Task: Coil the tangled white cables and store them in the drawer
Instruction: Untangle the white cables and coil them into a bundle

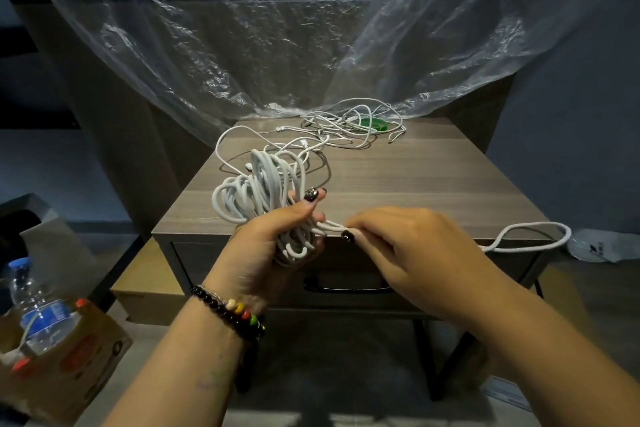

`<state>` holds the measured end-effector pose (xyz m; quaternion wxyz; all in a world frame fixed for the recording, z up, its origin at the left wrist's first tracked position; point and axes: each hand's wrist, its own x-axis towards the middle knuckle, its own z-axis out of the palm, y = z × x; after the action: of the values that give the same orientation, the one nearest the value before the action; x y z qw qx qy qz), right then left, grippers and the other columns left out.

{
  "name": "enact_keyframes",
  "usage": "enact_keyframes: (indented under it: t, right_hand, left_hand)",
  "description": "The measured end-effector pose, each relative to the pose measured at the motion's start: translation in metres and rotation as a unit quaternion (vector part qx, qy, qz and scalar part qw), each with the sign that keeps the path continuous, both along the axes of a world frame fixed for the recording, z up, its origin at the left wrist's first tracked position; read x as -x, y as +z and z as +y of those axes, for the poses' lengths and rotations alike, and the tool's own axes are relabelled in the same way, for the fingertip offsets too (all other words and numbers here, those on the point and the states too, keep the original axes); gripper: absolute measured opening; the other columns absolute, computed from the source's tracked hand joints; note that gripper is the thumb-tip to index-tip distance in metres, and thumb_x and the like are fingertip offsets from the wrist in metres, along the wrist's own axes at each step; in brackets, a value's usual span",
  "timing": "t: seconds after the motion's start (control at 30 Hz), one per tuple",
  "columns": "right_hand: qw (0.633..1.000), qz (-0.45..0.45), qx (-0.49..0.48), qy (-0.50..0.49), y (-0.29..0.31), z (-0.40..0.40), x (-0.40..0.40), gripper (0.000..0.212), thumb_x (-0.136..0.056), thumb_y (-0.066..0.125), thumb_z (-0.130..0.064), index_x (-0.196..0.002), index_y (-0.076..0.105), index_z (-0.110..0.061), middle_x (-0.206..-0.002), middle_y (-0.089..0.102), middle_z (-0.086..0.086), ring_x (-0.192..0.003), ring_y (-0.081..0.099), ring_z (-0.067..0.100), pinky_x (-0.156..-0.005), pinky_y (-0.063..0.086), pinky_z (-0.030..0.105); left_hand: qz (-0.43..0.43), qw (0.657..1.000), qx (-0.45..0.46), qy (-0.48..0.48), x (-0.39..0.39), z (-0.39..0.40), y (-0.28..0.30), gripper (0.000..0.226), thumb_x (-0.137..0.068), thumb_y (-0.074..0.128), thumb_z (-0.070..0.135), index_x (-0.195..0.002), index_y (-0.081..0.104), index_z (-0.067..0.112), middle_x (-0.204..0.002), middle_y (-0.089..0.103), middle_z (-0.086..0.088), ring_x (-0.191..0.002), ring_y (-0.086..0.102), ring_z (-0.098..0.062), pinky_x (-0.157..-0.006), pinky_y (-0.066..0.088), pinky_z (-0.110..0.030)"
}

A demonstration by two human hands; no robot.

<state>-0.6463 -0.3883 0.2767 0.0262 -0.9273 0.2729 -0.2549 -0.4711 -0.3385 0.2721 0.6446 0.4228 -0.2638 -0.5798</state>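
Observation:
My left hand (pixel 277 239) grips a thick bundle of coiled white cable (pixel 256 187) above the front edge of the wooden bedside table (pixel 433 184). My right hand (pixel 398 243) pinches a strand of the same cable just right of the bundle. The loose tail (pixel 533 236) loops off to the right past the table's corner. More tangled thin white cables (pixel 349 127) lie at the back of the tabletop, partly over a green object (pixel 375 123). The drawer (pixel 346 274) under the top is closed, its dark handle below my hands.
Clear plastic sheeting (pixel 277 45) hangs behind the table. A cardboard box (pixel 69 357) with a water bottle (pixel 41 312) stands on the floor at left. Another flat box (pixel 149 281) lies beside the table's left leg. A plastic bag (pixel 602 246) lies at right.

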Motion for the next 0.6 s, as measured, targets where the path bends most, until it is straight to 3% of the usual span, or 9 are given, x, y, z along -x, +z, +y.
enact_keyframes:
  t: [0.07,0.17,0.27,0.37,0.5,0.53,0.6]
  right_hand:
    - [0.999,-0.016,-0.04,0.005,0.002,0.002,0.001,0.038,-0.095,0.032,-0.043,-0.097,0.065,-0.024,-0.078,0.063,-0.012,-0.067,0.057,0.009,-0.06,0.049,0.034]
    - [0.984,-0.072,-0.163,0.023,0.004,0.002,0.003,0.026,-0.1,0.043,-0.035,-0.099,0.067,-0.027,-0.069,0.059,-0.012,-0.063,0.053,0.008,-0.055,0.043,0.024]
    - [0.938,-0.126,-0.316,0.066,0.009,0.006,0.004,0.023,-0.098,0.048,-0.024,-0.095,0.071,-0.027,-0.06,0.055,-0.008,-0.054,0.047,0.004,-0.051,0.038,0.021]
    - [0.901,-0.1,-0.412,0.093,0.012,0.009,0.004,0.026,-0.098,0.048,-0.017,-0.098,0.073,-0.023,-0.058,0.053,-0.005,-0.05,0.045,0.001,-0.052,0.038,0.016]
    - [0.898,-0.033,-0.433,0.071,0.012,0.005,0.007,0.024,-0.096,0.053,-0.02,-0.102,0.075,-0.012,-0.06,0.054,0.003,-0.051,0.044,0.0,-0.052,0.036,0.012]
    - [0.905,-0.022,-0.421,0.055,0.01,0.003,0.007,0.025,-0.095,0.055,-0.023,-0.099,0.076,-0.01,-0.062,0.056,0.006,-0.052,0.044,0.001,-0.053,0.037,0.014]
    - [0.919,-0.032,-0.393,0.011,0.008,-0.001,0.006,0.018,-0.09,0.062,-0.028,-0.091,0.079,-0.02,-0.065,0.066,0.002,-0.058,0.055,0.013,-0.058,0.047,0.026]
  left_hand:
    - [0.018,1.0,0.011,0.019,-0.002,-0.002,-0.001,0.039,-0.068,0.062,0.02,-0.104,0.071,0.007,-0.093,0.07,-0.004,-0.087,0.062,-0.01,-0.075,0.049,-0.027]
    - [0.074,0.994,0.026,0.074,-0.005,-0.006,-0.002,0.027,-0.072,0.061,0.02,-0.095,0.071,0.008,-0.095,0.074,-0.001,-0.094,0.068,-0.01,-0.084,0.05,-0.031]
    - [0.161,0.978,0.044,0.129,-0.008,-0.006,0.001,0.01,-0.082,0.059,0.019,-0.081,0.066,0.011,-0.073,0.07,0.003,-0.074,0.069,-0.008,-0.077,0.055,-0.027]
    - [0.215,0.963,0.069,0.149,-0.01,-0.005,0.003,0.01,-0.077,0.064,0.022,-0.072,0.06,0.013,-0.062,0.06,0.002,-0.06,0.062,-0.008,-0.071,0.058,-0.027]
    - [0.235,0.962,0.085,0.112,-0.012,-0.002,0.003,0.013,-0.071,0.066,0.022,-0.065,0.059,0.013,-0.06,0.052,0.001,-0.054,0.054,-0.008,-0.056,0.056,-0.023]
    - [0.238,0.964,0.088,0.084,-0.013,-0.001,0.002,0.014,-0.072,0.066,0.021,-0.063,0.059,0.012,-0.059,0.051,0.002,-0.052,0.052,-0.008,-0.053,0.055,-0.023]
    - [0.233,0.967,0.099,0.005,-0.014,0.001,0.001,0.017,-0.067,0.075,0.017,-0.061,0.06,0.011,-0.059,0.05,0.001,-0.051,0.052,-0.009,-0.051,0.053,-0.023]
